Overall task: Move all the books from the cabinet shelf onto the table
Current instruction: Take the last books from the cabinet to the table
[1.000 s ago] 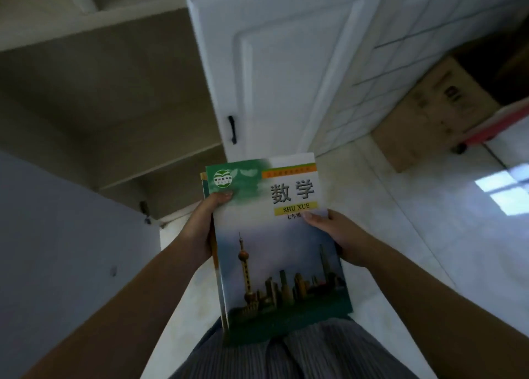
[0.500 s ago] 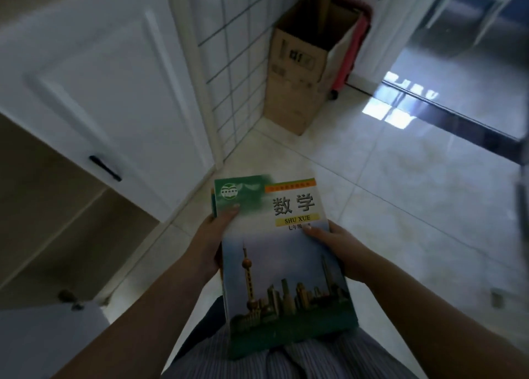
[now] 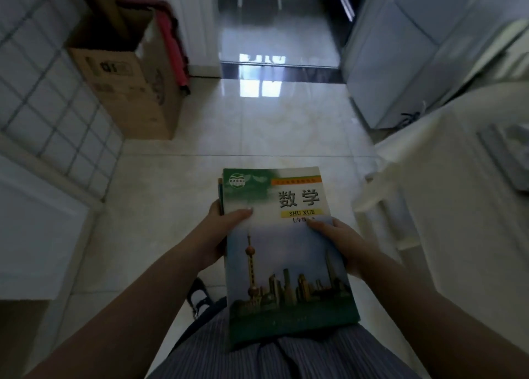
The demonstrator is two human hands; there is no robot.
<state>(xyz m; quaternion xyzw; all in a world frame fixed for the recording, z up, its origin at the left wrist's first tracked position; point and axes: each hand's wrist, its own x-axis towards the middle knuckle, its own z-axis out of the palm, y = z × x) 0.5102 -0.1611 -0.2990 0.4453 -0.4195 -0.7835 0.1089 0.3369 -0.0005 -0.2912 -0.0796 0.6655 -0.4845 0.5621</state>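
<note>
Head view has swung from cabinet to table (image 3: pixel 446 178); both hands' fingers (image 3: pixel 242 214) still grip the books (image 3: pixel 283 252).

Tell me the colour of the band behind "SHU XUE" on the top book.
Yellow, on the top book; head view.

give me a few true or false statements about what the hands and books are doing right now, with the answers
1. Both hands hold the stack of books. True.
2. The top book's cover shows a city skyline. True.
3. The left hand hangs empty at the person's side. False: its thumb lies on the cover and it grips the stack's left edge.
4. The books already lie on the table. False: they are held in the air, with the table to the right.
5. The cardboard box stands on the floor by the tiled wall. True.
</note>
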